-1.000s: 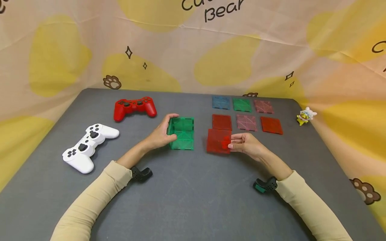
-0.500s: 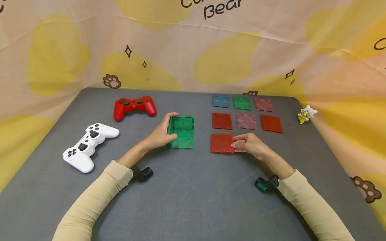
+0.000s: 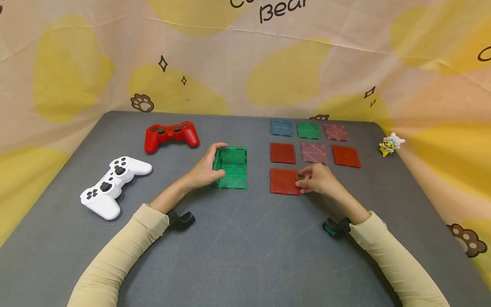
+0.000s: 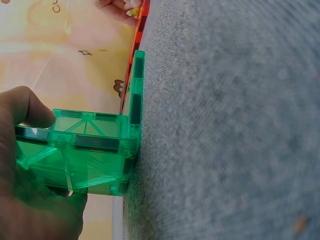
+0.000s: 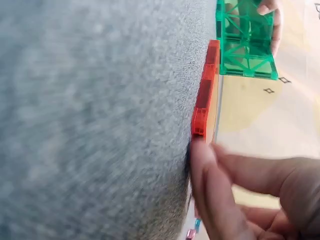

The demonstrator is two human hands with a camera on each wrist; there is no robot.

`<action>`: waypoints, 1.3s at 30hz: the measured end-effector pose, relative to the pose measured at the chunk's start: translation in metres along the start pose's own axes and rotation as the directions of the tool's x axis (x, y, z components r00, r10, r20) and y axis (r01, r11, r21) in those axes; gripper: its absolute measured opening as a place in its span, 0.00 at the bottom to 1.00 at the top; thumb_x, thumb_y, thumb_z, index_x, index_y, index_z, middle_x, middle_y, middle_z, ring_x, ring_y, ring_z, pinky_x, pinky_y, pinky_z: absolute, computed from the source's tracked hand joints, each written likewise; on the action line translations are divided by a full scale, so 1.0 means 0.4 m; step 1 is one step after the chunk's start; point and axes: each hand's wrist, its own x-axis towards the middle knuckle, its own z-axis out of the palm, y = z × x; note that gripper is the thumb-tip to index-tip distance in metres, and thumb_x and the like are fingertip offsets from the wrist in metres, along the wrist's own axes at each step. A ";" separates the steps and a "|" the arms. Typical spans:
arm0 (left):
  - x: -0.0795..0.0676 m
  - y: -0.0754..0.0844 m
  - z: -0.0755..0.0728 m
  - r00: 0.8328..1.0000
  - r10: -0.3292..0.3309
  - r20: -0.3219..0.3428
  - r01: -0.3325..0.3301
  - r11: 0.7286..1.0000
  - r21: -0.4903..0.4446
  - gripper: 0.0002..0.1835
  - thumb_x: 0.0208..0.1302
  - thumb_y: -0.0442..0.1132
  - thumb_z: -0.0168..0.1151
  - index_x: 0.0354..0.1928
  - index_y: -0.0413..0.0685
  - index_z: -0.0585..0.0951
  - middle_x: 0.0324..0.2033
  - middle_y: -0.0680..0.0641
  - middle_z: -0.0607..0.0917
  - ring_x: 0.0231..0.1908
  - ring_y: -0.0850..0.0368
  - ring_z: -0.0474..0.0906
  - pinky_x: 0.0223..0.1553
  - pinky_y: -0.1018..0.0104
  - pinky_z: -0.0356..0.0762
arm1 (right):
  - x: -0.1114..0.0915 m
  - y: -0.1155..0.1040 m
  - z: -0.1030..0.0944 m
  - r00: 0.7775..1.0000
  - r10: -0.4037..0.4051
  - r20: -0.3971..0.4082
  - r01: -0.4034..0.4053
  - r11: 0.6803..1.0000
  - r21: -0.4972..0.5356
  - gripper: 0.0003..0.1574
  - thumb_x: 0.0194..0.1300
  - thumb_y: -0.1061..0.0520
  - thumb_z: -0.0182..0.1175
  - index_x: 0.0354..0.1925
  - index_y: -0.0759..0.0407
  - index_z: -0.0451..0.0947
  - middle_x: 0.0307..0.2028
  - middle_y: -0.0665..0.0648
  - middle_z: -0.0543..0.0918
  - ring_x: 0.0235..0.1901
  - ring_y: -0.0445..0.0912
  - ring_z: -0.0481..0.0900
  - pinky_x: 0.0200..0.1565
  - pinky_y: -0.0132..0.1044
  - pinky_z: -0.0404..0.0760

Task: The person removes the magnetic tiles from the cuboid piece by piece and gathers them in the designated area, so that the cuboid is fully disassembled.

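My left hand (image 3: 207, 169) grips the left side of a green magnetic-tile structure (image 3: 234, 180) that stands on the table. Upright green walls and a flat green piece show in the left wrist view, with the thumb over the top edge (image 4: 97, 142). To its right, a red magnetic tile (image 3: 283, 181) lies flat on the table, apart from the green piece. My right hand (image 3: 317, 179) pinches this tile by its right edge. In the right wrist view the fingertips (image 5: 202, 155) are at the near end of the tile, partly blurred.
Behind the right hand lie two rows of flat tiles: blue (image 3: 281, 127), green (image 3: 308, 130), pink (image 3: 336, 132), red (image 3: 282, 153), pink (image 3: 314, 152) and red (image 3: 346, 156). Red (image 3: 171, 135) and white (image 3: 115, 187) game controllers lie left. A small figurine (image 3: 390, 144) stands at the right edge.
My right hand has brought the red tile down from a raised, tilted position in front of the other red tile, and slightly right, to lie flat. The left hand stays in place.
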 end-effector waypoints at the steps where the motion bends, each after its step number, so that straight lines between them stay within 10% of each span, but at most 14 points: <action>1: 0.001 -0.002 0.000 1.000 0.005 -0.001 -0.005 1.000 0.003 0.40 0.47 0.24 0.51 0.66 0.41 0.52 0.63 0.38 0.55 0.58 0.43 0.57 0.58 0.51 0.56 | 0.003 -0.004 -0.004 1.000 -0.018 -0.008 0.018 1.000 -0.019 0.30 0.57 0.59 0.63 0.54 0.75 0.69 0.21 0.56 0.82 0.22 0.45 0.83 0.29 0.36 0.81; 8: 0.001 -0.014 -0.003 0.999 0.045 -0.009 -0.044 0.997 0.068 0.40 0.47 0.27 0.53 0.66 0.42 0.52 0.64 0.41 0.56 0.60 0.49 0.56 0.61 0.53 0.54 | 0.057 -0.074 -0.026 0.960 -0.249 -0.129 0.238 0.967 -0.091 0.24 0.60 0.53 0.60 0.51 0.66 0.76 0.34 0.61 0.85 0.34 0.51 0.84 0.36 0.43 0.81; 17: 0.001 -0.007 -0.004 0.998 0.067 0.004 -0.067 0.994 0.085 0.42 0.47 0.28 0.52 0.68 0.44 0.50 0.64 0.39 0.55 0.60 0.48 0.55 0.61 0.50 0.54 | 0.167 -0.208 0.061 0.899 -0.437 -0.016 0.437 0.899 -0.002 0.26 0.61 0.58 0.58 0.57 0.64 0.71 0.52 0.63 0.78 0.51 0.52 0.78 0.51 0.43 0.76; 24: 0.000 -0.019 0.004 0.998 0.060 0.021 -0.061 0.996 0.070 0.44 0.51 0.30 0.53 0.70 0.42 0.45 0.64 0.39 0.54 0.59 0.44 0.58 0.60 0.49 0.57 | 0.215 -0.233 0.125 0.862 -0.505 0.046 0.507 0.855 -0.113 0.17 0.60 0.59 0.59 0.49 0.62 0.78 0.44 0.59 0.83 0.42 0.47 0.82 0.43 0.37 0.79; 33: 0.001 -0.023 0.008 0.999 0.026 0.032 -0.029 0.994 0.102 0.49 0.55 0.34 0.53 0.71 0.47 0.33 0.71 0.41 0.44 0.70 0.49 0.42 0.67 0.46 0.44 | 0.236 -0.224 0.152 0.922 -0.383 -0.048 0.385 0.922 0.043 0.10 0.60 0.60 0.60 0.40 0.63 0.81 0.38 0.62 0.85 0.39 0.50 0.83 0.39 0.37 0.81; 39: -0.004 -0.018 0.010 1.000 0.018 0.020 -0.021 0.989 0.145 0.49 0.57 0.36 0.55 0.71 0.46 0.33 0.71 0.42 0.41 0.71 0.49 0.36 0.68 0.47 0.41 | 0.245 -0.227 0.150 0.974 -0.225 -0.028 0.225 0.947 0.229 0.21 0.61 0.63 0.57 0.53 0.68 0.73 0.47 0.67 0.80 0.46 0.54 0.81 0.43 0.39 0.80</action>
